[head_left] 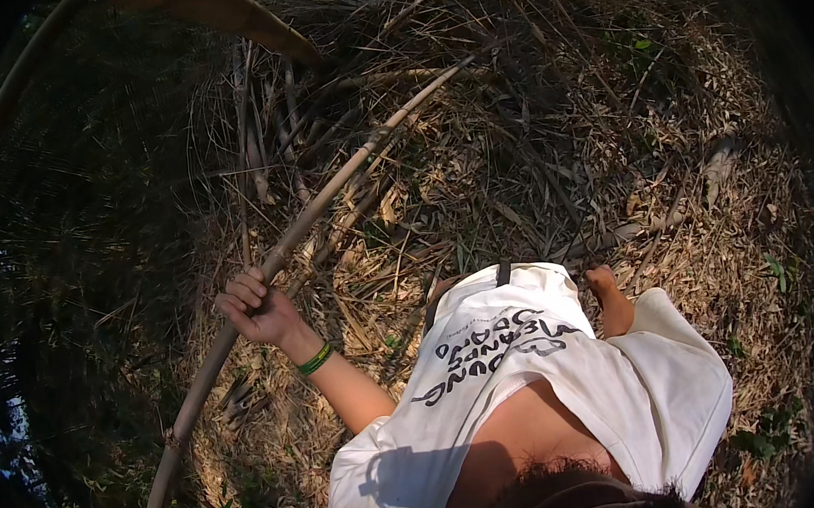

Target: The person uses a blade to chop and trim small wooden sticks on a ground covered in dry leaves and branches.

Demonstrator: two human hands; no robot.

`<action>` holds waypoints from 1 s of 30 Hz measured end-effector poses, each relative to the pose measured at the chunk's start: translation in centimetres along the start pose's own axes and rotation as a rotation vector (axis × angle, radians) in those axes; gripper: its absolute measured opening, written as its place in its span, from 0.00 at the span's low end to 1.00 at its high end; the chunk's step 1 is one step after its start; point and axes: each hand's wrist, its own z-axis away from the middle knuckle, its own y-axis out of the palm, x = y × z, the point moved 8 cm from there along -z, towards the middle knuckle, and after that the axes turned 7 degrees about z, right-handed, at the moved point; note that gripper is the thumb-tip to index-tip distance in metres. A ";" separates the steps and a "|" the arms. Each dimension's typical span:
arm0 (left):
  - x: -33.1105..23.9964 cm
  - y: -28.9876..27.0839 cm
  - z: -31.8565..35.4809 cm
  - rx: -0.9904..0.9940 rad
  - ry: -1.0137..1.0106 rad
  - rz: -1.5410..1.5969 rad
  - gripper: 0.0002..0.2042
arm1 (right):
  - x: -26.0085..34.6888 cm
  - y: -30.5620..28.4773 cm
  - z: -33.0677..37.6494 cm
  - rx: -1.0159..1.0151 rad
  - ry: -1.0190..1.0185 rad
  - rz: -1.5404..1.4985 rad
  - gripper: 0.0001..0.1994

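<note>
A long, pale brown pole, which looks like bamboo, slants from the lower left up to the brush at upper centre. My left hand is closed around it, fingers curled, with a green and yellow band on that wrist. Below the hand, the pole's thicker end runs down to the lower left. My right hand is beside my right hip, just past the loose white sleeve. Its fingers look curled in; what they hold, if anything, is hidden.
Dry leaves and straw-like litter cover the ground. Thin dead branches tangle ahead of me. Another long stem curves along the left edge, and a broad, blurred brown piece hangs near the top. Green sprigs grow at lower right.
</note>
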 end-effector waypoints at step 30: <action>-9.0 6.9 7.5 -0.304 0.154 -0.200 0.04 | 5.6 -6.3 1.4 -0.369 -0.516 -0.731 0.15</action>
